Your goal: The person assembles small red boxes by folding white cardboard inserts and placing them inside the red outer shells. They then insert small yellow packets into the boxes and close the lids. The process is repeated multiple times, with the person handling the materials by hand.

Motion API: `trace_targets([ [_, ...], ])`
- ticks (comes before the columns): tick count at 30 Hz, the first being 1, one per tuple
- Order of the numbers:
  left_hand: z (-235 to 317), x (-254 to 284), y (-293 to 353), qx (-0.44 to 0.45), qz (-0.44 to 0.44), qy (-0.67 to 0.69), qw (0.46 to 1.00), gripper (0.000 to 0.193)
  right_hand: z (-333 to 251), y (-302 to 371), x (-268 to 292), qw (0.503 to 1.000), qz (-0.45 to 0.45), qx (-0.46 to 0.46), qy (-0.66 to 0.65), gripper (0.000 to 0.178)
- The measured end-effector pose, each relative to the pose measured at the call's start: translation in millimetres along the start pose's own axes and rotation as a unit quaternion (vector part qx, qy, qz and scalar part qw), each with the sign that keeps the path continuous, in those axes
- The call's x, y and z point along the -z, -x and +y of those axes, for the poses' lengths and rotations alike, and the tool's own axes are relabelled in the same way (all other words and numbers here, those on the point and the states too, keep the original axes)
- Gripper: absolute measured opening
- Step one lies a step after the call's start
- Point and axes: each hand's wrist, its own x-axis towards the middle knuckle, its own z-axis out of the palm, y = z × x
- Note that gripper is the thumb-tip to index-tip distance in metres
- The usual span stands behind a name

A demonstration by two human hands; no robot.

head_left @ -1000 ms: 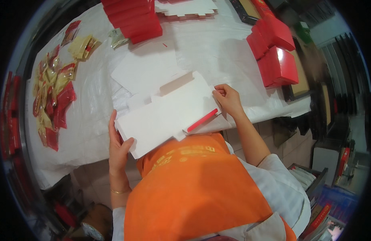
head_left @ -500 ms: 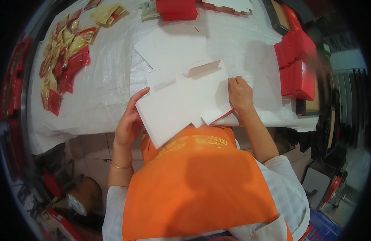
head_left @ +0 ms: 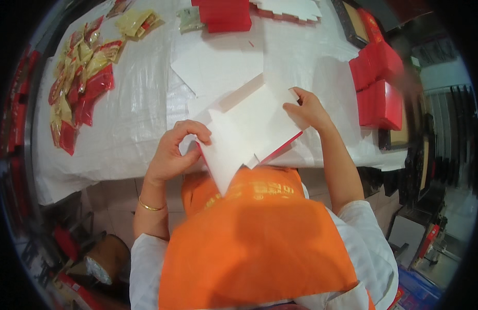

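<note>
A carton blank (head_left: 264, 116), white inside and red outside, is partly folded between my hands at the table's near edge, its lower corner overlapping my orange apron. My left hand (head_left: 177, 147) grips its left panel, fingers bent over the white face and thumb by the red edge. At the opposite end, my right hand (head_left: 310, 109) pinches the right side flap between thumb and forefinger. A flap along the far edge stands up. Under and beyond it lie flat white sheets of card (head_left: 218, 64) on the table cover.
Red and yellow packets (head_left: 84, 82) lie piled at the left. Red boxes (head_left: 381, 85) are stacked at the right, and another red stack (head_left: 226, 15) stands at the back beside white card blanks (head_left: 290, 8). A white sheet (head_left: 130, 129) covers the table.
My left hand has moved up and closed over the blank's left panel, which is now folded inward. My right hand has opened its grip wider around the right flap. The far flap stands more upright.
</note>
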Motion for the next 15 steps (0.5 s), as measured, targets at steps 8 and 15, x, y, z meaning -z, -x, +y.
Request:
trace_targets([
  [8, 20, -35, -43, -0.005, 0.059, 0.065, 0.996, 0.063, -65, -16, 4, 0.964, -0.003, 0.164, 0.207, 0.033],
  [15, 31, -72, -24, 0.035, -0.009, 0.003, 0.999, 0.036, -77, 31, -26, 0.918, -0.073, 0.175, 0.347, 0.029],
])
